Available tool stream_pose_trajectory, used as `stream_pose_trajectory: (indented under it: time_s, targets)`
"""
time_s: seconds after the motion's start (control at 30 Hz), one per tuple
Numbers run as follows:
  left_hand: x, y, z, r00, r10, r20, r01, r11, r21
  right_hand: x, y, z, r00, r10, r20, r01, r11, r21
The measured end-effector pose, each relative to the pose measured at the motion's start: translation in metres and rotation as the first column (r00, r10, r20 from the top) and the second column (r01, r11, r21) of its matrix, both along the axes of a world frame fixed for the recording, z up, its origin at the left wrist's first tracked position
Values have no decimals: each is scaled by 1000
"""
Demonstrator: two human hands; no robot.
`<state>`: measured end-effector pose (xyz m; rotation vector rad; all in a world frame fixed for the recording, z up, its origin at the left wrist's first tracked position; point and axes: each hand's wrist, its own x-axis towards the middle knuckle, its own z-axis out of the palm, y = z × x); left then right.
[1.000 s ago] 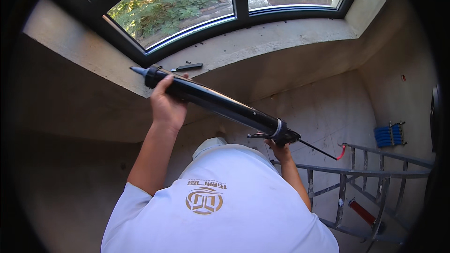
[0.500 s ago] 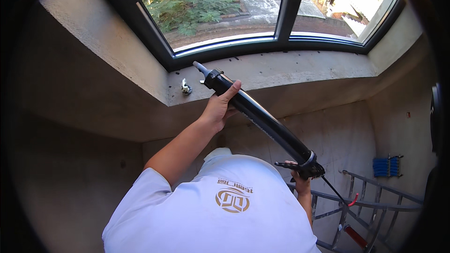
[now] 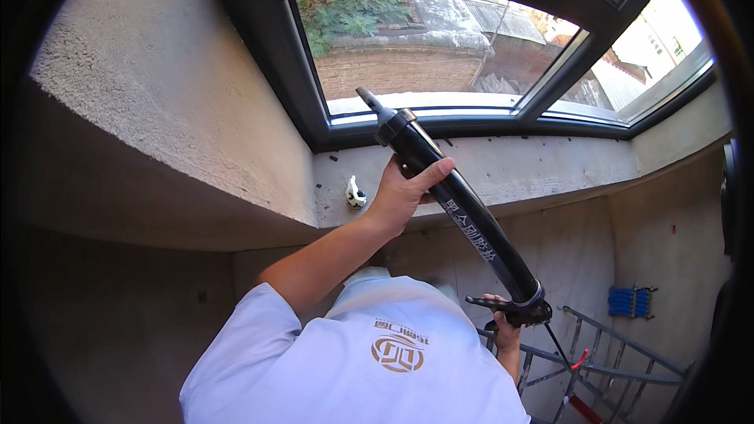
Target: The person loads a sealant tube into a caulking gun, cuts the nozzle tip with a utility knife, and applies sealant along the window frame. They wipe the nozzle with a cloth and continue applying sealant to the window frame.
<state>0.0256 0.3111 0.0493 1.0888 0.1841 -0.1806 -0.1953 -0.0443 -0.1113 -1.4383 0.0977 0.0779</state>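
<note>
A long black caulking gun [image 3: 463, 212] slants across the middle, its grey nozzle up at the left in front of the dark window frame [image 3: 353, 138]. Near the nozzle end, my left hand [image 3: 410, 188] wraps round the barrel, with the thumb lying over the top. My right hand [image 3: 506, 330] grips the handle and trigger at the lower right end; part of its fingers is hidden behind them. From the back of the gun the thin plunger rod runs down to a red hooked end [image 3: 580, 359].
A crumpled white and black scrap [image 3: 356, 193] and small dark bits lie on the concrete windowsill [image 3: 542, 169]. Rough wall [image 3: 188, 94] rises at the left. Lower right stand a metal ladder [image 3: 620, 345], a red tube [image 3: 583, 410] and a blue rolled item [image 3: 631, 301].
The view has shifted, so window and sill sit lower and further right. The caulking gun has turned about its length and tilted steeper, its nozzle now before the window. Both hands keep their hold.
</note>
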Motion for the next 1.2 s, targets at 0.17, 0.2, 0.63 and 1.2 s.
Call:
stream_pose_trajectory:
  time_s: [0.17, 0.2, 0.63, 1.2]
  targets:
    - [6, 14, 2, 997, -70, 35, 72, 995, -65, 12, 2, -4, 998, -23, -52, 30, 991, 133]
    - [3, 17, 0, 995, -99, 32, 101, 993, -67, 12, 1, -2, 997, -11, -81, 26, 982, 185]
    - [-26, 44, -50, 951, -71, -302, -32, 946, -324, 17, -32, 59, 997, 76, -26, -80, 953, -292]
    - [-54, -21, 19, 900, -392, 191, 408, 912, -52, -69, -9, -11, 935, -138, -328, 186, 975, 121]
